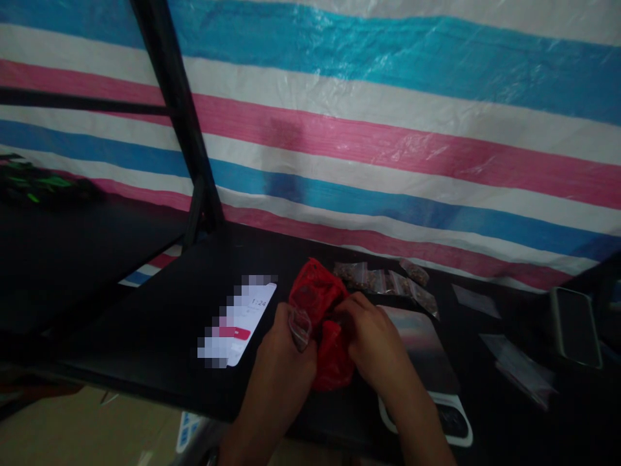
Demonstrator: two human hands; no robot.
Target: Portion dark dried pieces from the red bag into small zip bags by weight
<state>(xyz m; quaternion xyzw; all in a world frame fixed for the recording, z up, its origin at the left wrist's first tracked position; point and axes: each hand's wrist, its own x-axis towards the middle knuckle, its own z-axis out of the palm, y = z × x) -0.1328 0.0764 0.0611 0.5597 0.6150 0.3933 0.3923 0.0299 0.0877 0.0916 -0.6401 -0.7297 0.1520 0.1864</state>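
A red plastic bag (317, 291) lies open on the black table (160, 310) in front of me. My left hand (286, 343) pinches a small clear zip pouch (299, 327) at the bag's left side. My right hand (371, 336) grips the red bag's right edge, fingers curled into its mouth. Just behind the bag, several small clear pouches filled with brown bits (383, 281) lie in a row. A flat digital scale (427, 362) sits under my right wrist.
A lit phone (240, 323) lies left of the bag. Empty clear pouches (521, 366) and a dark phone (575, 327) lie at the right. A striped tarp (388, 129) hangs behind, with a black frame post (179, 116) at the left.
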